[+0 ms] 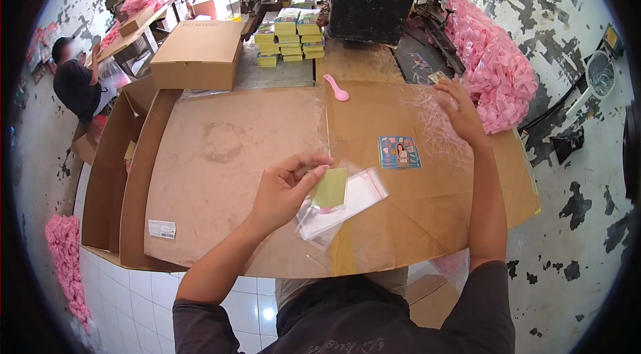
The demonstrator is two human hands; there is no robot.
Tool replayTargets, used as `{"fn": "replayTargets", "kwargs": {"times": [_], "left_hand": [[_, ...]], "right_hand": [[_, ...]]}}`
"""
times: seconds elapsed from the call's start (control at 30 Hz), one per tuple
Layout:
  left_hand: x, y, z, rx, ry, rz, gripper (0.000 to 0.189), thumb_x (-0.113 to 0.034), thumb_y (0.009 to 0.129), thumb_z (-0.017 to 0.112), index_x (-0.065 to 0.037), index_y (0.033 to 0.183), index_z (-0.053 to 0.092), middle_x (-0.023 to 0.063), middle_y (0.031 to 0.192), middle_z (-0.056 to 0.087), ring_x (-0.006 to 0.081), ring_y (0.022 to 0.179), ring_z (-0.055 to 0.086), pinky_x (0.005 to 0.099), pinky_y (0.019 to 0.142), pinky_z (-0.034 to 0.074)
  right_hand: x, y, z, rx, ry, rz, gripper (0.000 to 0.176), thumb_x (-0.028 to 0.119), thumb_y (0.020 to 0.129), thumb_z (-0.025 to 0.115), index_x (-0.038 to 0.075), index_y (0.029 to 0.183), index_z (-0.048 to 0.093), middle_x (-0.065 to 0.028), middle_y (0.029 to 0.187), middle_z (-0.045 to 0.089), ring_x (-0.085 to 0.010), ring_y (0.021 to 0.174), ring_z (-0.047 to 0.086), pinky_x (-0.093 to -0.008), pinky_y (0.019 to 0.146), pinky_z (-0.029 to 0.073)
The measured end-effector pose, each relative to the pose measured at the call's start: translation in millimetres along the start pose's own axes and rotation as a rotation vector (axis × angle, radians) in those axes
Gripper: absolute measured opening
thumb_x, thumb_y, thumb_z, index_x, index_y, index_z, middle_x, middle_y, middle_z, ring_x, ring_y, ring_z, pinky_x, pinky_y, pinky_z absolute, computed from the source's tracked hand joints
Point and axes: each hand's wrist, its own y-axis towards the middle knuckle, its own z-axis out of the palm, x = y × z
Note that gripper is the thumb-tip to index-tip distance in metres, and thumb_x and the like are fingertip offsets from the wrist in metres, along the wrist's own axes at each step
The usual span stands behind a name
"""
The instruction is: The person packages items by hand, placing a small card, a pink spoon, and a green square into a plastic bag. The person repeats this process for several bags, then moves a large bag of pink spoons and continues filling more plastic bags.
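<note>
My left hand [284, 187] is closed, pinching a small clear packet [330, 187] with a yellow-green card inside. A bit of pink shows at the packet's lower edge. Just below it, a stack of clear plastic bags [354, 210] lies on the cardboard. My right hand [461, 114] is raised at the right, fingers apart, its fingertips right by a small pale packet [436, 78]. Between my hands rests a small pile of printed cards [399, 152]. Farther back lies a pink spoon [336, 88].
A pink heap of spoons [497, 67] stands at the right. Behind the cardboard tabletop [234, 167] are a closed box [199, 54], stacked yellow-edged cards [288, 37] and a black machine [370, 0]. An open carton [110, 180] flanks the left edge. Another person [77, 80] sits farther left.
</note>
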Motion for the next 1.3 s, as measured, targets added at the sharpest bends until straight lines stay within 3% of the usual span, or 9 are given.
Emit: {"fn": "replayTargets", "kwargs": {"times": [0.07,0.17,0.27,0.43,0.53,0.77,0.97,1.17,1.3], "left_hand": [[3,-2,-2,-0.006,0.023,-0.009,0.023,-0.005,0.103,0.061,0.008,0.122,0.067,0.0164,0.114,0.075,0.0186,0.107,0.071,0.0326,0.098,0.056],[4,0,-4,-0.022,0.035,0.004,0.023,-0.007,0.104,0.061,0.007,0.120,0.068,0.0162,0.112,0.075,0.0185,0.105,0.072,0.0319,0.096,0.057],[2,-1,-4,-0.047,0.009,-0.005,0.025,-0.009,0.104,0.062,0.007,0.122,0.067,0.0154,0.110,0.076,0.0170,0.102,0.072,0.0305,0.094,0.057],[2,0,2,-0.065,-0.042,-0.044,0.027,-0.010,0.105,0.062,0.008,0.124,0.066,0.0135,0.107,0.076,0.0146,0.100,0.071,0.0281,0.091,0.058],[2,-1,2,-0.054,-0.064,-0.038,0.026,-0.010,0.104,0.063,0.007,0.123,0.067,0.0134,0.108,0.076,0.0146,0.102,0.071,0.0281,0.090,0.059],[-1,-3,-1,-0.012,-0.003,-0.078,0.025,-0.010,0.104,0.064,0.004,0.123,0.069,0.0108,0.109,0.076,0.0124,0.099,0.070,0.0279,0.086,0.060],[2,-2,-2,0.008,-0.021,-0.073,0.023,-0.006,0.101,0.066,0.003,0.121,0.071,0.0108,0.110,0.076,0.0142,0.098,0.072,0.0293,0.082,0.062],[14,0,-12,0.123,0.069,0.013,0.021,0.000,0.099,0.066,0.003,0.119,0.073,0.0126,0.115,0.075,0.0163,0.102,0.071,0.0307,0.087,0.061],[4,-1,-15,0.183,-0.063,-0.004,0.022,-0.005,0.100,0.066,0.003,0.120,0.073,0.0138,0.118,0.074,0.0182,0.105,0.071,0.0319,0.092,0.060]], "right_hand": [[12,5,-4,0.157,0.735,0.246,0.068,0.054,0.111,0.024,0.004,0.143,0.057,-0.0183,0.148,0.056,-0.0306,0.149,0.038,-0.0441,0.125,0.024],[30,5,-3,0.260,1.401,0.257,0.072,0.057,0.111,0.024,0.004,0.147,0.053,-0.0174,0.154,0.051,-0.0267,0.149,0.040,-0.0417,0.124,0.025],[59,0,9,0.259,1.544,0.256,0.068,0.056,0.110,0.030,0.003,0.143,0.057,-0.0152,0.146,0.058,-0.0230,0.139,0.051,-0.0376,0.118,0.034],[168,-31,35,0.387,0.775,-0.138,0.047,0.029,0.098,0.072,0.004,0.137,0.061,-0.0068,0.116,0.068,-0.0139,0.105,0.064,-0.0310,0.090,0.051],[195,-40,57,0.456,0.961,0.013,0.044,0.020,0.094,0.078,0.002,0.131,0.064,-0.0041,0.108,0.068,-0.0100,0.096,0.064,-0.0281,0.083,0.052],[193,-41,69,0.466,1.208,0.174,0.018,0.009,0.098,0.071,-0.002,0.112,0.070,-0.0046,0.103,0.072,-0.0093,0.093,0.067,-0.0254,0.081,0.054],[188,-42,62,0.484,1.193,0.268,0.016,0.006,0.097,0.072,-0.002,0.110,0.073,-0.0042,0.103,0.072,-0.0113,0.091,0.068,-0.0274,0.079,0.055],[172,-42,67,0.438,1.185,0.020,0.015,-0.003,0.095,0.066,-0.003,0.108,0.075,-0.0066,0.103,0.070,-0.0116,0.089,0.067,-0.0265,0.077,0.053],[165,-41,60,0.515,1.192,0.082,0.016,0.003,0.096,0.069,-0.001,0.109,0.077,-0.0042,0.099,0.072,-0.0083,0.086,0.064,-0.0254,0.076,0.051]]}}
